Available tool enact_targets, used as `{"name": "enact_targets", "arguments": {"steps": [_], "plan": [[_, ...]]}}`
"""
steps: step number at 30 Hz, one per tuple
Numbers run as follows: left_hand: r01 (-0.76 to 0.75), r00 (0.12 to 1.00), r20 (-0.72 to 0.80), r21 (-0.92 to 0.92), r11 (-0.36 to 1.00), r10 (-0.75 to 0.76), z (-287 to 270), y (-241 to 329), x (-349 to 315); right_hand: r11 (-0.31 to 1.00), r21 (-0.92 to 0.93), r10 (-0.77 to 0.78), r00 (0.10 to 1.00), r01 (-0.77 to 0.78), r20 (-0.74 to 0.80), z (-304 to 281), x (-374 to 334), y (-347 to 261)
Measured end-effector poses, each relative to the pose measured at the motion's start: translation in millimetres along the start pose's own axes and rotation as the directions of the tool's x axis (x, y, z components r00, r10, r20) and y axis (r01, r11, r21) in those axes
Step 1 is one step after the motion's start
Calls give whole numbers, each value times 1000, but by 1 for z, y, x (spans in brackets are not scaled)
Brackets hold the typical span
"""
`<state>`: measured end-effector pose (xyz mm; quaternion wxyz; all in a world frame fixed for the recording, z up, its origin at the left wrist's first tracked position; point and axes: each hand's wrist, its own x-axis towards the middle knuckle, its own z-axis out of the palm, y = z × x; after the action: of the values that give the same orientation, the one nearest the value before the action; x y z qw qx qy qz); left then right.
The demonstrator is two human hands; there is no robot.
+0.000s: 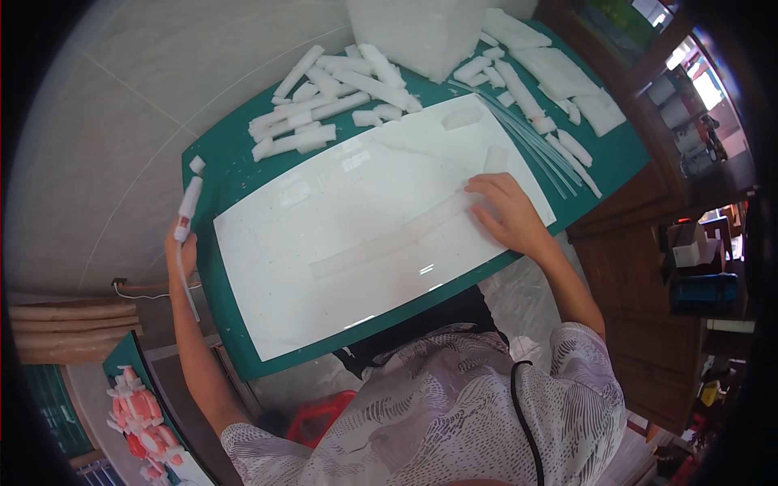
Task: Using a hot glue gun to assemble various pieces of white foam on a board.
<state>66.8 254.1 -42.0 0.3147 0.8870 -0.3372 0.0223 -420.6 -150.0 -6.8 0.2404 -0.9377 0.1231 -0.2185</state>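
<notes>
A long, thin white foam strip [389, 240] lies slantwise on a glossy white board [284, 324]. My right hand [515, 215] is at the strip's right end, fingers on the far edge and thumb on the near edge. Off the table's left edge, my left hand [184, 249] is closed around a white glue gun [191, 198], tip pointing away from me. From its back a pale glue stick [188, 283] hangs down. Just past the tip sits a small foam block [197, 164]. Two short foam pieces [462, 118] rest near the board's far right corner.
Foam strips [316, 105] are heaped along the back of the green table [211, 146]. Translucent glue sticks [535, 142] lie right of the board, beside larger foam slabs [559, 73]. A white bin-like container [417, 36] stands behind. A red plastic stool [320, 417] is below, left.
</notes>
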Motion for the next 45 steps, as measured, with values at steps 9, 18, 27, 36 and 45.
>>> {"name": "enact_targets", "arguments": {"steps": [9,18,27,36,45], "plan": [[209,971,80,-744,635,-225,-31,114,-82,994,-68,97,979,-86,180,2,5,4],[219,975,199,-823,525,-95,-18,127,-150,996,-58,71,975,-60,211,-3,12,18],[248,962,270,-794,555,-45,-13,136,-169,992,-122,57,987,-39,148,-23,12,21],[320,933,354,-743,588,-61,-5,143,-185,982,131,-134,991,134,-7,45,22,-50],[497,830,547,-638,588,-107,10,177,-185,965,185,-229,945,188,234,72,23,-59]]}}
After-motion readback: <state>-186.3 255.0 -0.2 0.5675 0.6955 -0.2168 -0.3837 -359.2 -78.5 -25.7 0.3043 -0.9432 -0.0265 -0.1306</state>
